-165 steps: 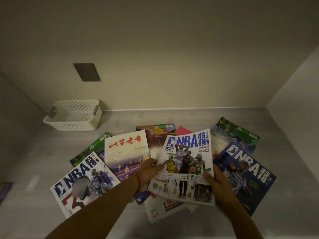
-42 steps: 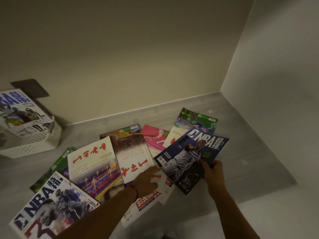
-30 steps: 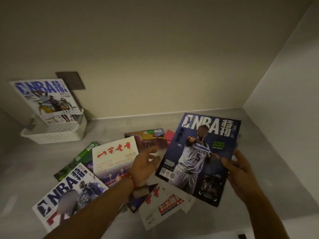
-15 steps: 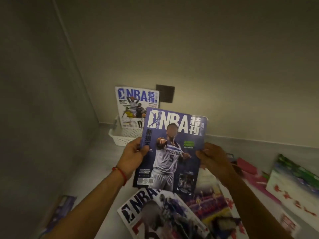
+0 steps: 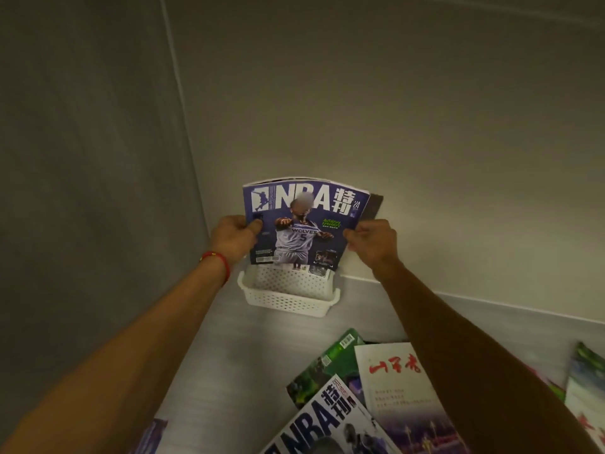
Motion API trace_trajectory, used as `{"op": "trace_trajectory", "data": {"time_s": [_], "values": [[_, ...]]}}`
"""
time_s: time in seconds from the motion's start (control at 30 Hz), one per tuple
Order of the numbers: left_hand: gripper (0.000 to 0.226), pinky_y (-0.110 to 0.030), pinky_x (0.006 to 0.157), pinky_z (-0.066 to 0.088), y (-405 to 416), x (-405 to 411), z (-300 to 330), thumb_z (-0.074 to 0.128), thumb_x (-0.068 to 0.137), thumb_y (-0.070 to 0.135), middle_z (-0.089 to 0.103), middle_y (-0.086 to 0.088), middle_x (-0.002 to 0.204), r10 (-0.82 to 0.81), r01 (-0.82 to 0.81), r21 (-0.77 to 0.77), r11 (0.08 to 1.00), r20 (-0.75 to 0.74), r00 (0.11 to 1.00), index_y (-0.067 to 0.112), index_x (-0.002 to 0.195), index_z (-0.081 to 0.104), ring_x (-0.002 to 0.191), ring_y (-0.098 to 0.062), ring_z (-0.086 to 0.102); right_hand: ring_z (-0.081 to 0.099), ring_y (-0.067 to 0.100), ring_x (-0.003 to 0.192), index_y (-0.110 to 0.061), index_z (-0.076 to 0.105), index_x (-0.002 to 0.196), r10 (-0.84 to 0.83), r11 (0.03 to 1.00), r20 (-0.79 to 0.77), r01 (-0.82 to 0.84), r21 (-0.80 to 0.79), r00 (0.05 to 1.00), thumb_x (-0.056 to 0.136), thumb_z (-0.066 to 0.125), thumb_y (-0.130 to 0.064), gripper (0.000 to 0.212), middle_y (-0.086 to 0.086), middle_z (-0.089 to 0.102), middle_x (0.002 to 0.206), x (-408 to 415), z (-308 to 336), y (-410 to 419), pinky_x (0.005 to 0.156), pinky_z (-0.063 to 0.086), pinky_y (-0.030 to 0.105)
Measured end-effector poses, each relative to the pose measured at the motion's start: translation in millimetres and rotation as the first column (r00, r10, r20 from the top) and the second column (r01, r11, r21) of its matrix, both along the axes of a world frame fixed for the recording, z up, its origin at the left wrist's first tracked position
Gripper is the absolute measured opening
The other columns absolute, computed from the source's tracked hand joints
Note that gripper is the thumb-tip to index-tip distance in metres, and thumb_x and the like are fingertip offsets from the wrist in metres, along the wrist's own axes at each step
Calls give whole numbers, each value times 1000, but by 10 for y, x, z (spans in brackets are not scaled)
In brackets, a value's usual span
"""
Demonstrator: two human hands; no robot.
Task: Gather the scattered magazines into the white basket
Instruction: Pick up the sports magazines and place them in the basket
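I hold a purple NBA magazine (image 5: 304,224) upright over the white basket (image 5: 288,301) in the corner, its lower edge at the basket's rim. My left hand (image 5: 234,239) grips its left edge and my right hand (image 5: 371,242) its right edge. Behind it another magazine stands in the basket, with only its top edge and bottom strip showing. On the floor at lower right lie a white NBA magazine (image 5: 330,424), a green magazine (image 5: 322,365) and a white one with red characters (image 5: 399,388).
Grey walls meet in the corner just behind the basket. A dark wall plate (image 5: 373,206) peeks out behind the held magazine. More magazines lie at the far right edge (image 5: 586,388), and a bluish item (image 5: 150,434) at the bottom left.
I lifted the purple NBA magazine off the floor pile with both hands and carried it left and forward. It now stands over the basket, in front of the magazine placed there earlier.
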State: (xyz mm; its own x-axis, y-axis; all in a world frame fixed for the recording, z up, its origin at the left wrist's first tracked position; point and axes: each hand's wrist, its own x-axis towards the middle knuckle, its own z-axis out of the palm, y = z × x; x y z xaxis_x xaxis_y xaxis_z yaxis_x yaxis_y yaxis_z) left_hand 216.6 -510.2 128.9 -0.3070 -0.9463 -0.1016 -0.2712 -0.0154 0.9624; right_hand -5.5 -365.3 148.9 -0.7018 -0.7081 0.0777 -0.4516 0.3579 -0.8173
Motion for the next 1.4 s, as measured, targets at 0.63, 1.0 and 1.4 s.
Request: {"op": "trace_trajectory", "data": {"time_s": [0.63,1.0,1.4], "values": [[12,-29,81,55,-342,-369,-757,61,94,14,71,-5,92,38,36,263,964,-271,962,7,91,70,89,-20,67,72,21,75,-25,65,60,-265,964,246,265,36,932,86,67,-17,27,3,73,81,-212,-832,-431,77,61,36],[68,-25,81,52,-354,-387,-956,44,82,-22,56,21,116,-30,168,374,912,-347,937,28,127,57,98,-2,66,68,22,83,-3,57,107,233,937,717,44,-346,657,94,54,-3,14,9,70,93,-209,-770,-122,81,56,35],[26,-16,73,53,1867,-117,-1273,52,88,-11,65,-8,105,-126,121,160,980,18,992,9,93,67,93,-17,59,65,22,98,-16,66,110,482,566,85,-384,729,872,97,49,-25,23,5,69,108,110,-1207,2120,89,52,36]]}}
